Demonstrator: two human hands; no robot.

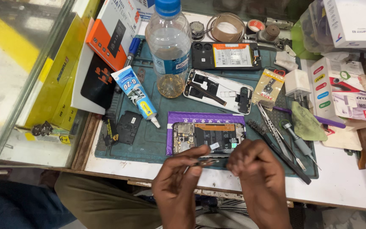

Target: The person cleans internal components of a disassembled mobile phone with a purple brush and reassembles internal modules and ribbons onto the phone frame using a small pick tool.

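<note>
An opened phone (208, 136) with its circuit board and battery bare lies on a purple padded sheet (204, 117) at the near edge of a teal mat (157, 140). My left hand (178, 184) pinches thin metal tweezers (203, 162) just below the phone's bottom edge. My right hand (257, 169) is curled beside it, fingertips closed near the tweezer tips and a small white part (214, 146); whether it grips anything is hidden.
Behind the phone lie two more opened phones (219, 91), (227, 55), a water bottle (169, 42), a glue tube (135, 94), and a black back cover (128, 126). Tweezers, brush and screwdrivers (284, 140) lie right. Boxes (339, 91) stand far right, a glass case (18, 76) left.
</note>
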